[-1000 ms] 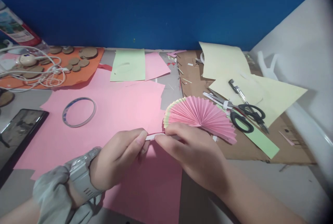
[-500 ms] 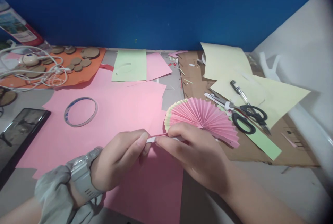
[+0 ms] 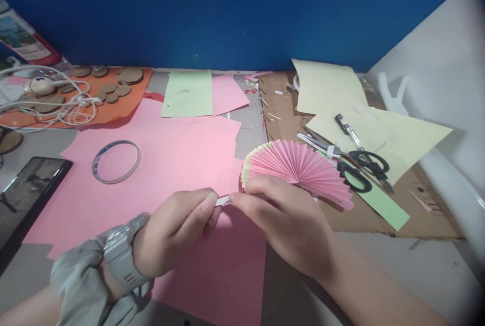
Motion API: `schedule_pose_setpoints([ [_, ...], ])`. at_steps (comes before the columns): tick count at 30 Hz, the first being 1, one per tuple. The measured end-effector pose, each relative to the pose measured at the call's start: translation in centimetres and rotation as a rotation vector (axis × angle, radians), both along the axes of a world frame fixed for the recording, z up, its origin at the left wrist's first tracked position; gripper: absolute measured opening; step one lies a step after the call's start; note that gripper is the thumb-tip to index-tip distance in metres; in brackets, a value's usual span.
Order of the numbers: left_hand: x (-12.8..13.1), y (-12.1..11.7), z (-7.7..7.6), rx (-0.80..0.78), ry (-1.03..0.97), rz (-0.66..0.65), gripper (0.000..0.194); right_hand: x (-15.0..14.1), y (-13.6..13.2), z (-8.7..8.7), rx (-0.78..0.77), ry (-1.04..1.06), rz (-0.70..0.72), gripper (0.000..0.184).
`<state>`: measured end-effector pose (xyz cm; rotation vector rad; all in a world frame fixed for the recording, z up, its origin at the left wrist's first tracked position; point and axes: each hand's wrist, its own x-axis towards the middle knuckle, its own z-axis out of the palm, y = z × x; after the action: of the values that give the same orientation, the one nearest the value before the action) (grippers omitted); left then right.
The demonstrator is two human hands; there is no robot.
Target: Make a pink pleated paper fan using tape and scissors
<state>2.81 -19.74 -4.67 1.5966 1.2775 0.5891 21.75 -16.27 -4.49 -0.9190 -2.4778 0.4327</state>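
Strip (image 3: 223, 200), white, I saw between both hands, over pink paper (image 3: 182, 154) | left hand (image 3: 176, 225): thumb and fingers pinched its left part; right hand (image 3: 284, 220): fingertips pinched farther right | I judged it light, easily creased, best held gently, flat.

Pinch posture, lower centre of frame
Left hand (image 3: 174, 230): curled, pinched. Right hand (image 3: 286, 222): pinched, forearm (image 3: 373, 278) toward lower right.
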Motion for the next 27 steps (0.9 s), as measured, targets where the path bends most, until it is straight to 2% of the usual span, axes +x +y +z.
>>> schedule_pose_setpoints([
  [3,0.0,0.0,-0.1,-0.008,0.013,-0.035,0.042,0.1,0.1,-0.2,0.085,0.032,0.028,0.02],
  [14,-0.1,0.0,-0.1,-0.015,0.044,-0.076,0.041,0.0,-0.3,-0.3,0.063,0.104,-0.003,0.015],
  [17,-0.2,0.0,-0.1,-0.015,0.036,-0.085,0.042,0.0,-0.1,0.1,-0.043,0.119,-0.013,0.016],
  [21,-0.1,0.0,0.0,0.007,-0.007,-0.014,0.043,-0.4,0.1,0.7,-0.23,0.106,-0.1,0.02],
  [24,0.0,0.0,0.2,0.005,-0.021,0.019,0.045,-0.7,0.0,0.9,-0.254,0.097,-0.191,0.023],
  [27,-0.1,0.1,0.2,-0.007,-0.015,0.029,0.046,-0.8,-0.3,0.8,-0.257,0.094,-0.183,0.025],
])
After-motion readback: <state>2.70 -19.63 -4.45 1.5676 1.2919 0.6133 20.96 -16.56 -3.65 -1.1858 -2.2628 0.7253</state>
